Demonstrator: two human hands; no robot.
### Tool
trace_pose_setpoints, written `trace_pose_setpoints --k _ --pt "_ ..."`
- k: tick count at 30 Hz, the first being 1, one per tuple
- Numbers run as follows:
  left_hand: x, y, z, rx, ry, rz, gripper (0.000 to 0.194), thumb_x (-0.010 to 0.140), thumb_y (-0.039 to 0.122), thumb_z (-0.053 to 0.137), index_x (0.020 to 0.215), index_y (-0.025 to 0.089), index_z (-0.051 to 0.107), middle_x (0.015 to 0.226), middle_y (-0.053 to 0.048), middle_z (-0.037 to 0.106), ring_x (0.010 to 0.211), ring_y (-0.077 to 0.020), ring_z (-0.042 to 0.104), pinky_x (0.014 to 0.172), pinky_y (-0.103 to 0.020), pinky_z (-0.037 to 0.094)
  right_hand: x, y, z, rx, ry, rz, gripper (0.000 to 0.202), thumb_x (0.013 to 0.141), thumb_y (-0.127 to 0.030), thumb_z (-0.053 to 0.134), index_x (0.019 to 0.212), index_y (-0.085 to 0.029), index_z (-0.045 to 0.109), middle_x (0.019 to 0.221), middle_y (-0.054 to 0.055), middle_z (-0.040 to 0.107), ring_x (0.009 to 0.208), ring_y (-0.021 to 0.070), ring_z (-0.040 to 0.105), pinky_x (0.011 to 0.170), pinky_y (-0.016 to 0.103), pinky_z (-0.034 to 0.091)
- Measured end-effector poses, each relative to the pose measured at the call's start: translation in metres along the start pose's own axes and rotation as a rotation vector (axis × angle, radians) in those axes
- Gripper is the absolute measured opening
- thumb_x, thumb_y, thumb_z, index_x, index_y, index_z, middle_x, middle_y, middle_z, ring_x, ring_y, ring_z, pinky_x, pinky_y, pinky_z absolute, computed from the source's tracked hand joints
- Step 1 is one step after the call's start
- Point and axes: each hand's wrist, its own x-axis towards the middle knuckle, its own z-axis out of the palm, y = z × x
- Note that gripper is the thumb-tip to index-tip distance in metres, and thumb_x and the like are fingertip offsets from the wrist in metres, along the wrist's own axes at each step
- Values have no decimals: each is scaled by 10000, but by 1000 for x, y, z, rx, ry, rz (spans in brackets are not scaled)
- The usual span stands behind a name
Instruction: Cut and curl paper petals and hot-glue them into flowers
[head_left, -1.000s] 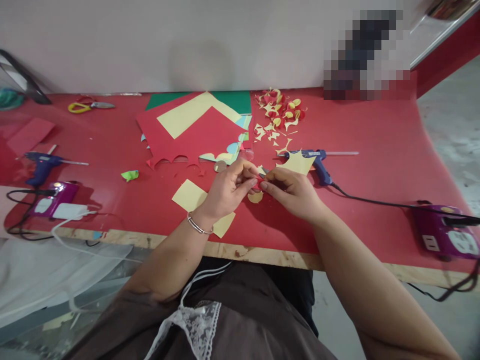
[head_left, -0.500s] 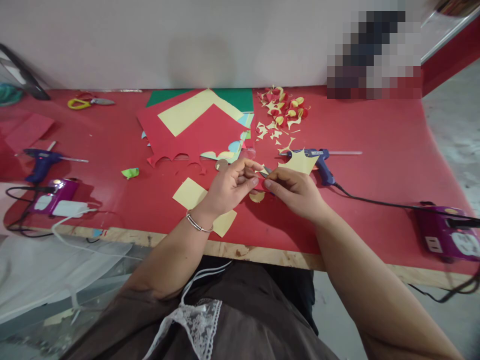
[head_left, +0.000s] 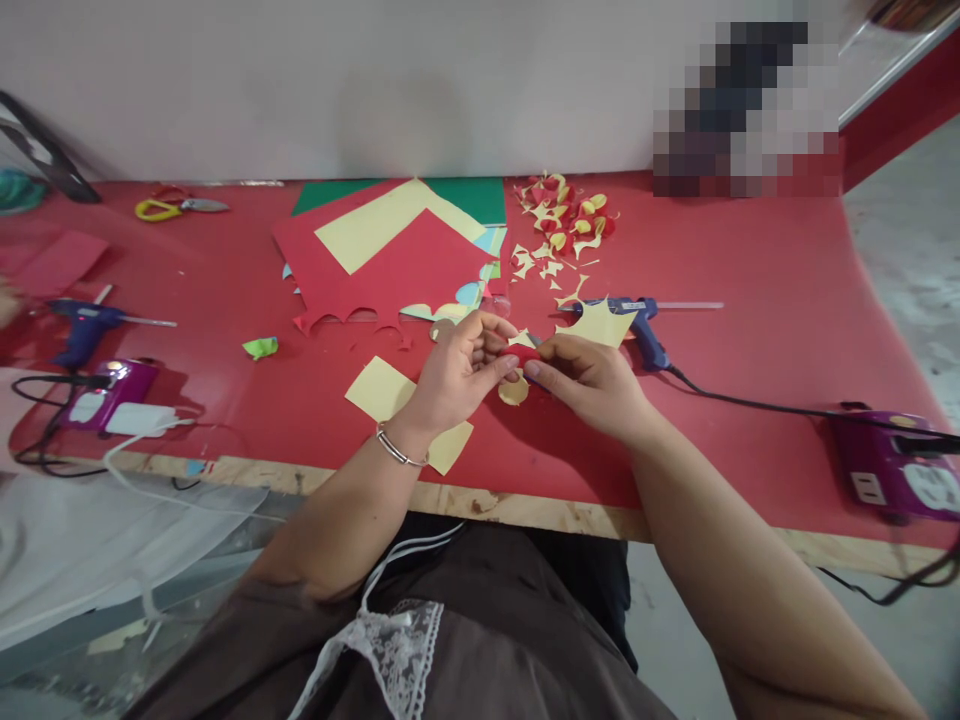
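Note:
Between my hands is a small red paper piece. My left hand, with a bracelet at the wrist, pinches its left side. The fingers of my right hand close on its right side, and a grey tip, perhaps a blade, shows beside them. Just below my fingertips lies a round yellow paper piece. Two yellow paper pieces lie near my left forearm. A cut yellow sheet rests beyond my right hand, against a blue glue gun.
Red, yellow and green sheets are stacked at the back, beside red and yellow curled pieces. Yellow-handled scissors, a second glue gun and a purple power box are at left. Another purple box stands at right.
The red piece between my fingers has turned and shows more of its surface. The grey tip shows less. At the far left edge, a blurred skin-toned shape has appeared.

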Motion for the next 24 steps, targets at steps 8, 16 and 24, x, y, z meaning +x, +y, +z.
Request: trace_pose_setpoints --k 8,16,24 --pt "-3 0 6 128 21 48 205 1005 216 717 1121 221 548 898 20 599 774 -113 727 713 -247 602 0 0 1 -41 30 -32 361 988 -462 685 754 -216 565 670 -25 504 604 126 413 578 304 330" --pt "-2 2 4 98 2 -54 267 981 200 719 1164 224 526 877 30 597 746 -116 720 737 -272 582 0 1 1 -48 3 -15 304 972 -372 674 741 -212 559 670 -31 486 606 118 409 591 300 333" --pt "-3 10 6 168 -33 -72 391 916 133 735 1256 214 559 845 21 648 746 -113 609 702 -259 487 -2 6 -1 -47 -57 55 290 974 -398 673 769 -204 604 689 -26 505 614 118 410 575 293 327"
